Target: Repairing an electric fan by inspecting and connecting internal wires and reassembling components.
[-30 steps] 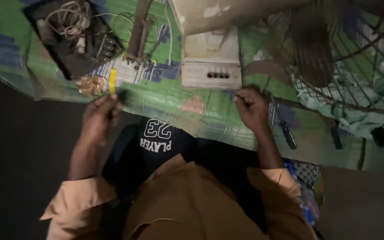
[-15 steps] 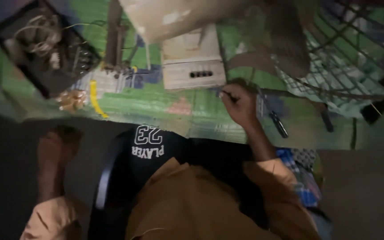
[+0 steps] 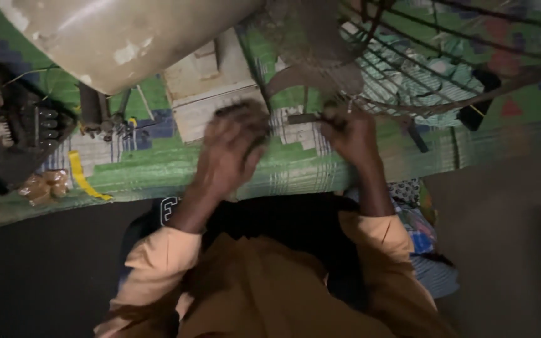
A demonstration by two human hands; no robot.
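Observation:
My right hand (image 3: pixel 349 133) is closed around a thin dark tool (image 3: pixel 302 117) whose end sticks out to the left, right below the rim of a wire fan guard (image 3: pixel 446 75). A dusty fan blade (image 3: pixel 311 44) hangs just above it. My left hand (image 3: pixel 231 147) is blurred by motion, with fingers curled over the front edge of a white box (image 3: pixel 211 94) on the green patterned mat (image 3: pixel 158 166). Whether the left hand grips anything is unclear.
A large pale rounded housing (image 3: pixel 126 31) overhangs the top left. A black tray with coiled wire (image 3: pixel 14 128) sits at the left, a yellow strip (image 3: pixel 84 178) and a brown packet (image 3: pixel 42 188) near it. Small dark tools (image 3: pixel 416 134) lie right of my hands.
My left hand has come up from my lap to the white box. The right hand has stayed at the mat's edge by the fan guard. The view has moved in closer.

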